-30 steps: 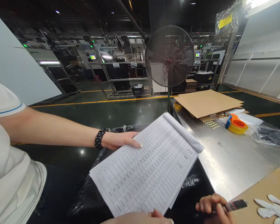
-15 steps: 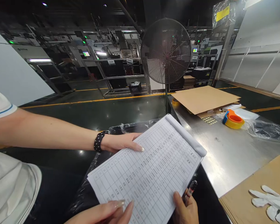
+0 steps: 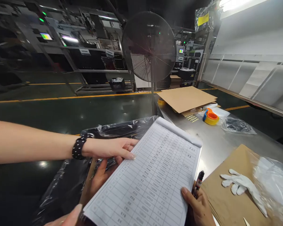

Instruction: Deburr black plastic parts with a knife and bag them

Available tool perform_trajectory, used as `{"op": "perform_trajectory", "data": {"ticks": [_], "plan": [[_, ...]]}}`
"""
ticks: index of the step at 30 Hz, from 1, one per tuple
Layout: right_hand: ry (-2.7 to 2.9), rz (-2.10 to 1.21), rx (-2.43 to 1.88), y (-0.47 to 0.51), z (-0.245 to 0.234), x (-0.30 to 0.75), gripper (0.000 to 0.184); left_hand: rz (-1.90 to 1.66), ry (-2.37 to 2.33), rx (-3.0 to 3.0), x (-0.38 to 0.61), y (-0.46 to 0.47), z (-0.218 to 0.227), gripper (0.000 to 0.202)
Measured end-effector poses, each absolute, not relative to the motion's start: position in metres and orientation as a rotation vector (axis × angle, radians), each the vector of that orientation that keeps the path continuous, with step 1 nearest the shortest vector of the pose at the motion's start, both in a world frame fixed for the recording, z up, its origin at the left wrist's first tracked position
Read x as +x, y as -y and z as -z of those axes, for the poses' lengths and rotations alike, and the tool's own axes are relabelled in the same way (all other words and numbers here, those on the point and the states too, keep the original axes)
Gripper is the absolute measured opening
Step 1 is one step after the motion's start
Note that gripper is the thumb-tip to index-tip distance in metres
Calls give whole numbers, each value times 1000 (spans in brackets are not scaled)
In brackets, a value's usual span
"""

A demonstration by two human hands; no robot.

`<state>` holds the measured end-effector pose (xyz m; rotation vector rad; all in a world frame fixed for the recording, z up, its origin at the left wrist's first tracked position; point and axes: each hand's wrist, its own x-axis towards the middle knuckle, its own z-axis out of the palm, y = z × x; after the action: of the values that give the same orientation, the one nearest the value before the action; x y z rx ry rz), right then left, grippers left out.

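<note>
A stack of printed sheets [image 3: 153, 175], its upper pages rolled back at the top, is held tilted in front of me. My right hand [image 3: 199, 204] grips its lower right edge, thumb on top, with a dark marker pen [image 3: 198, 182] also held in the fingers. At the left edge, my left hand [image 3: 99, 178] supports the stack from beneath, mostly hidden by the paper. A co-worker's hand with a dotted wristband [image 3: 108, 147] pinches the upper left edge. The co-worker's other hand [image 3: 69, 218] is by the lower left corner.
Below the sheets stands a container lined with black plastic [image 3: 61, 185]. The metal table [image 3: 179, 125] on the right bears cardboard sheets [image 3: 186, 98], a tape dispenser [image 3: 211, 116], and a white glove [image 3: 244, 182] on brown cardboard [image 3: 217, 188]. A large fan [image 3: 151, 47] stands beyond.
My view has turned right. The co-worker's lower hand has moved off the page to the lower left corner. My left hand, hidden before, now shows at the left edge.
</note>
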<state>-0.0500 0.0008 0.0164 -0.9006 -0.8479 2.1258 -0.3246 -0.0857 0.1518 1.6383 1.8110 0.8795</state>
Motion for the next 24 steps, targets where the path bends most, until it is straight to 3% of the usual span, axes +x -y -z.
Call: {"op": "perform_trajectory", "data": {"ticks": [4, 5, 8, 13, 20, 24], "plan": [[1018, -2211, -952, -28, -35, -23, 37, -986, -1432, 1155, -311, 96, -119, 51], [1072, -2234, -966, -35, -39, -16, 35, -1234, -1482, 1008, -298, 99, -103, 44], [1238, -2216, -1053, -56, -46, 3, 29, -1422, -1238, 714, -248, 98, -55, 31], [1527, -1888, -1369, -87, -41, 26, 24, -1463, -786, 218, -201, 74, -20, 37], [1485, -1522, -1534, -133, -27, 46, 28, -1511, -690, 71, -179, 31, 1, 45], [1392, -1305, -1527, -148, -42, 63, 40, -1503, -746, 2, -169, 12, 15, 47]]}}
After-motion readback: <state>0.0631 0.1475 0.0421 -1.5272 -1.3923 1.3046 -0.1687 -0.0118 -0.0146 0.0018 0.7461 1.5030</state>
